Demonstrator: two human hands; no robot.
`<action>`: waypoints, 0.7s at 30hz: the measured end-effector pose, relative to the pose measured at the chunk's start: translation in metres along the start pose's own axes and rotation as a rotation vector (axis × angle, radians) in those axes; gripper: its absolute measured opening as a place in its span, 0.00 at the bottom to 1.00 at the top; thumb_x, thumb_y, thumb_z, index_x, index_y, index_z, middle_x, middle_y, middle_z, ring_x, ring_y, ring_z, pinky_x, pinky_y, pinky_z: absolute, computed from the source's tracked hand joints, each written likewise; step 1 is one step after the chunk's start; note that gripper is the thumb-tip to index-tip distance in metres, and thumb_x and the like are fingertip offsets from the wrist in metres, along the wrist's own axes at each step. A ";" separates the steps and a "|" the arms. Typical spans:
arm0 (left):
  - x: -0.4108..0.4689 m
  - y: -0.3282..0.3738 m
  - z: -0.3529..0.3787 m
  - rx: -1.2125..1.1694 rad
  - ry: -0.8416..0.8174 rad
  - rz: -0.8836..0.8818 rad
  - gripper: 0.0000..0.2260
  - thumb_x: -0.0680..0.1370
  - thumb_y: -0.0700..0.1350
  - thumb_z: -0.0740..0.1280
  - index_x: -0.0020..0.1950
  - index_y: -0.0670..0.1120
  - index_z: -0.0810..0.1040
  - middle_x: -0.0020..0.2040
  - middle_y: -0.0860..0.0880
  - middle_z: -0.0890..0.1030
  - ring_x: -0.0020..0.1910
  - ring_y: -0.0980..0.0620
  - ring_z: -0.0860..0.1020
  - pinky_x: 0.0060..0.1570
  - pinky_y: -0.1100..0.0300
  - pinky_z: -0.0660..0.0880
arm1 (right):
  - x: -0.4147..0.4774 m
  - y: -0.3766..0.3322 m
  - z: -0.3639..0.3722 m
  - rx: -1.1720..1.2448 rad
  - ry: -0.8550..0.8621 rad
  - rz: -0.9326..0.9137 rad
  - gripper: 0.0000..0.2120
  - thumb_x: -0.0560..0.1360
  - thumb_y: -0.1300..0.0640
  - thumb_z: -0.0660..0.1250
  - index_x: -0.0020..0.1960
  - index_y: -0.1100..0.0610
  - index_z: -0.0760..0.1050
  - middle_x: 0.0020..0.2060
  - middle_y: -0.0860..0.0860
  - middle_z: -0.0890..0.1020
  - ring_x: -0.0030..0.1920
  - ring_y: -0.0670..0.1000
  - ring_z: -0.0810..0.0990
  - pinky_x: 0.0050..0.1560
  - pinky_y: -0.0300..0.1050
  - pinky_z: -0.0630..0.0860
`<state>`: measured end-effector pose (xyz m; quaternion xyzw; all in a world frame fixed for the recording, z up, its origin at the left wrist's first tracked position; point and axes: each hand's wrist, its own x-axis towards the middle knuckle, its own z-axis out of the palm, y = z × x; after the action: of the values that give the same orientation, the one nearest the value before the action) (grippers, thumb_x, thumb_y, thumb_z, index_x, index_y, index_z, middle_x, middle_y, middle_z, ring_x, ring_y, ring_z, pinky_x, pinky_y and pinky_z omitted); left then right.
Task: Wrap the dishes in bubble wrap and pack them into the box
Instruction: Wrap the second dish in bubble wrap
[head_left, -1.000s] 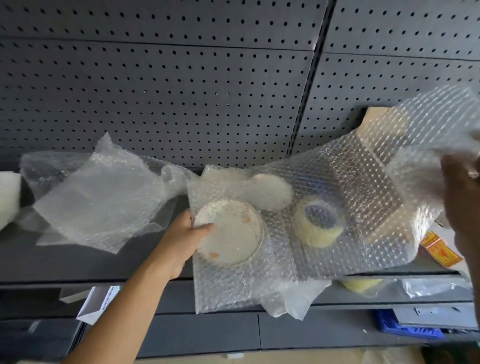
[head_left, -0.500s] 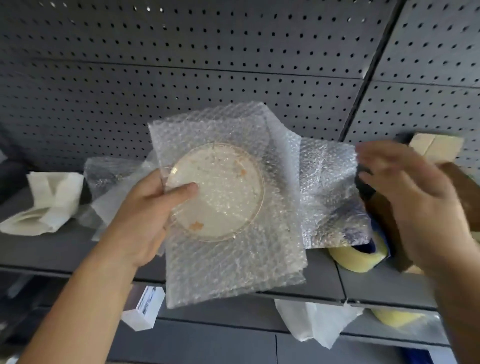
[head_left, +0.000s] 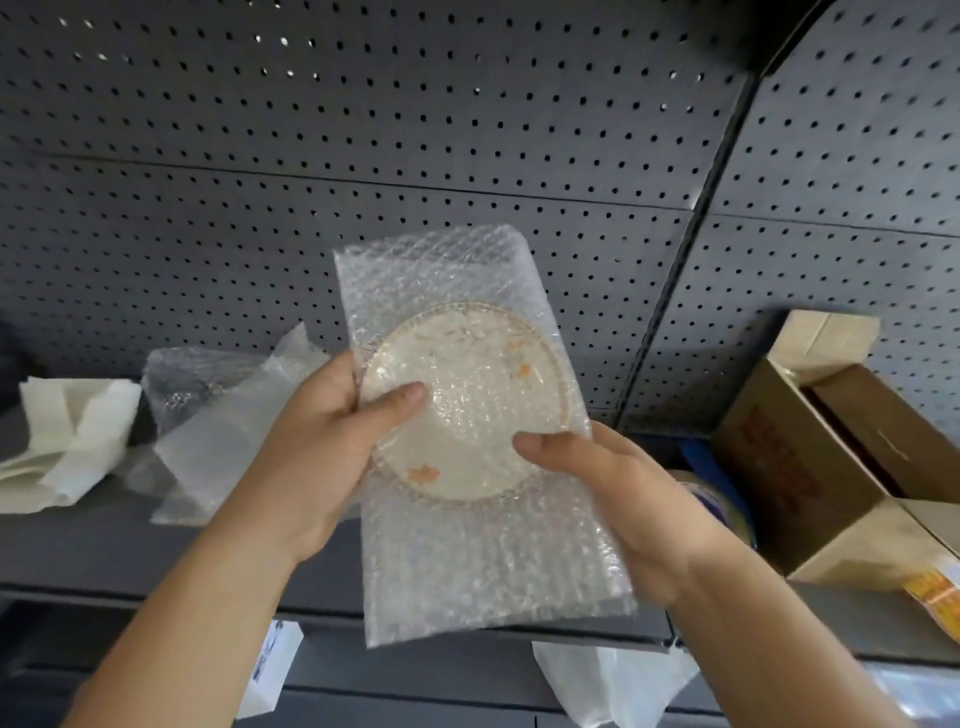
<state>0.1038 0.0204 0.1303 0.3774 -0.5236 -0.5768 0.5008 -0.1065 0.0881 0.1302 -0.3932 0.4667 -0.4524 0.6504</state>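
- Holding the plate (head_left: 467, 410) up in front of me with both hands. It sits inside a folded sleeve of bubble wrap (head_left: 467, 566) and shows through it, pale with small orange marks.
- My left hand (head_left: 311, 457) grips the sleeve at the plate's 9 o'clock. The thumb presses on the front and the other fingers are out of sight behind the wrap.
- My right hand (head_left: 623, 499) grips at the plate's 4 o'clock. The thumb lies over the rim and the rest of the fingers are hidden behind the sleeve.
- The wrap runs past the plate toward 12 o'clock and farther toward 6 o'clock, where it hangs flat.
- The cardboard box (head_left: 810, 467) stands on the shelf (head_left: 104, 545) at the plate's 3 o'clock, well apart from it. Its flaps are up, but the inside is dark and I cannot tell what it holds.
- A tape roll (head_left: 727, 512) lies just beside the box at 4 o'clock, partly hidden by my right hand.
- Loose bubble wrap (head_left: 218, 415) lies on the shelf at 9 o'clock, with white foam sheets (head_left: 67, 441) beyond it.
- Below the shelf, a white plastic bag (head_left: 613, 686) sits at 5 o'clock and a small white carton (head_left: 270, 660) at 7 o'clock.
- A dark pegboard (head_left: 467, 130) fills the back at 12 o'clock.
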 end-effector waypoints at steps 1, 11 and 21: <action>0.001 -0.001 0.001 0.008 -0.002 -0.008 0.11 0.76 0.39 0.70 0.58 0.44 0.81 0.51 0.46 0.87 0.51 0.48 0.86 0.45 0.54 0.83 | 0.002 -0.001 -0.005 0.042 -0.020 0.053 0.37 0.62 0.50 0.82 0.68 0.57 0.76 0.59 0.58 0.84 0.59 0.60 0.83 0.64 0.60 0.77; 0.005 -0.029 0.017 0.274 -0.118 -0.045 0.34 0.71 0.62 0.74 0.74 0.52 0.71 0.72 0.51 0.77 0.69 0.50 0.77 0.69 0.41 0.72 | 0.015 0.000 -0.032 0.102 -0.005 0.141 0.22 0.75 0.55 0.72 0.67 0.58 0.77 0.61 0.59 0.83 0.62 0.61 0.82 0.67 0.61 0.74; 0.002 -0.065 0.010 0.362 0.156 -0.019 0.08 0.79 0.60 0.65 0.54 0.58 0.77 0.51 0.59 0.81 0.45 0.57 0.79 0.42 0.65 0.74 | 0.008 0.021 -0.049 0.194 0.194 0.210 0.21 0.74 0.58 0.70 0.67 0.61 0.77 0.58 0.62 0.84 0.58 0.64 0.83 0.60 0.60 0.78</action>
<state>0.0819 0.0178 0.0682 0.5098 -0.5747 -0.4468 0.4586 -0.1476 0.0821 0.0963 -0.2320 0.5200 -0.4606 0.6809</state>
